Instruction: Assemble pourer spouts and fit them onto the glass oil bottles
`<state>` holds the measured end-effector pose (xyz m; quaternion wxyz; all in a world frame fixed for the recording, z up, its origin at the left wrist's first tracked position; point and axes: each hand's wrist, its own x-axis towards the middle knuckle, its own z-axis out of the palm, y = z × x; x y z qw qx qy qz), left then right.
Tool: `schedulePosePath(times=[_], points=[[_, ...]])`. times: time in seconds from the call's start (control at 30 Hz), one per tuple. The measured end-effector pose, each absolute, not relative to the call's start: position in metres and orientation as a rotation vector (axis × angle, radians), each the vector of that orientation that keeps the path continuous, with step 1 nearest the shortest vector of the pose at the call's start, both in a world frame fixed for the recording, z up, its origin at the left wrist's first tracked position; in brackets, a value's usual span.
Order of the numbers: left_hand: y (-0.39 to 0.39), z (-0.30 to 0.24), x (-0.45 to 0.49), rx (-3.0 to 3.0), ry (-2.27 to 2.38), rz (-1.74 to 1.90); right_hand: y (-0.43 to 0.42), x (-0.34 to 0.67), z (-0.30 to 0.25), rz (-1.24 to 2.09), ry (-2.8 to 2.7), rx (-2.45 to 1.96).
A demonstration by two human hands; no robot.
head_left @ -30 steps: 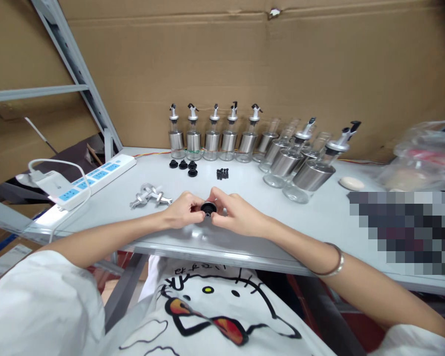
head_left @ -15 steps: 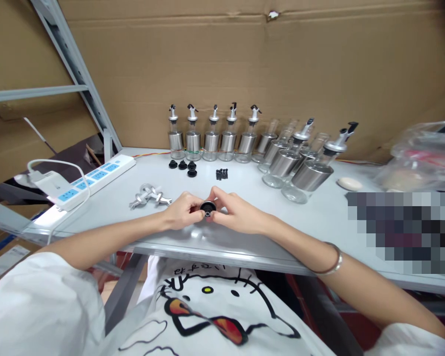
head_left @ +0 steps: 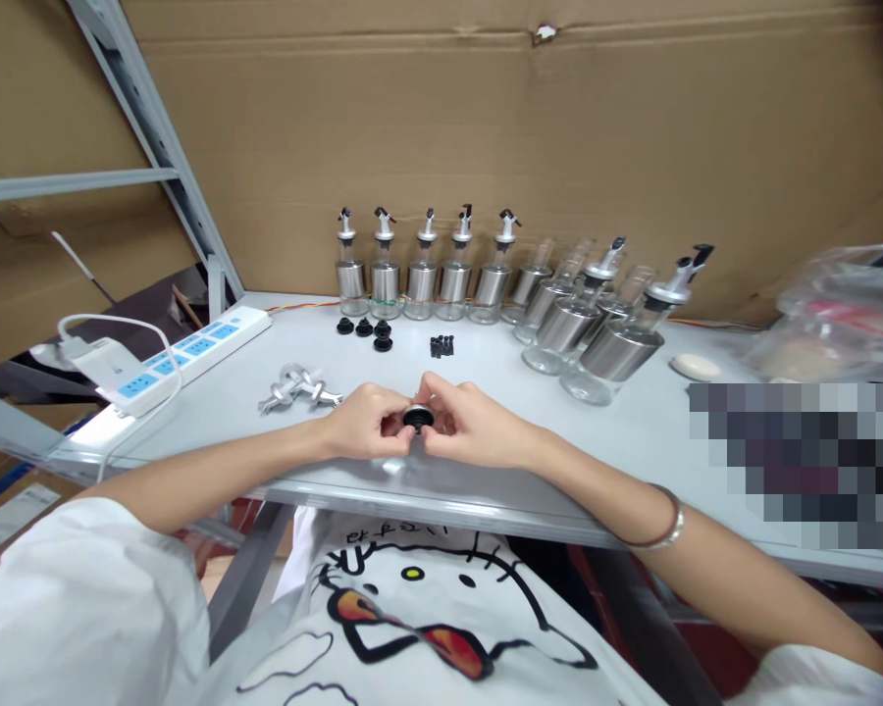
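My left hand [head_left: 364,424] and my right hand [head_left: 471,427] meet over the near part of the grey table [head_left: 486,461]. Both pinch one small round black cap with a silver rim [head_left: 417,417] between their fingertips. The cap's dark face is turned toward me. Just left of my left hand lie loose silver pourer spouts [head_left: 298,385]. Farther back sit several black rubber stoppers [head_left: 368,330] and a small cluster of tiny black plugs [head_left: 441,344].
A row of glass-and-steel oil bottles with pourers [head_left: 423,270] stands along the cardboard wall; more bottles [head_left: 596,328] crowd the right. A white power strip [head_left: 173,358] lies at left, a clear plastic bag [head_left: 839,314] at right, with a pale oval object [head_left: 696,366] beside it.
My fingers have shifted slightly around the cap, which sits a touch lower and more closed in between the fingertips. Nothing else on the table has moved.
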<state>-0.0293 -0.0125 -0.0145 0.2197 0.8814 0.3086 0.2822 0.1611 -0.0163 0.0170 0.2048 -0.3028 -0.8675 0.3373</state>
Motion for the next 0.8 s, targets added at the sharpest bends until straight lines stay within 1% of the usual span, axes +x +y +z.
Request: schedulePosePath(times=[0.07, 0.23, 0.3, 0.4, 0.53, 0.67, 0.8], points=[[-0.013, -0.014, -0.029, 2.479, 0.876, 0.783, -0.017, 0.162, 0.016, 0.863, -2.455, -0.841], [-0.012, -0.016, -0.031, 2.439, 0.881, 0.791, -0.018, 0.162, 0.015, 0.552, -2.526, -0.82], [-0.011, -0.015, -0.031, 2.402, 0.896, 0.842, -0.017, 0.163, 0.016, 0.49, -2.541, -0.836], [-0.009, -0.013, -0.029, 2.271, 0.94, 0.914, -0.011, 0.168, 0.017, 0.437, -2.521, -0.831], [-0.007, -0.011, -0.026, 2.026, 0.94, 0.867, 0.0, 0.175, 0.018, 0.36, -2.474, -0.785], [-0.006, -0.015, -0.027, 1.89, 0.876, 0.989, 0.005, 0.179, 0.019, 0.392, -2.47, -0.72], [-0.004, -0.02, -0.029, 1.935, 0.805, 1.003, 0.006, 0.181, 0.022, 0.435, -2.422, -0.848]])
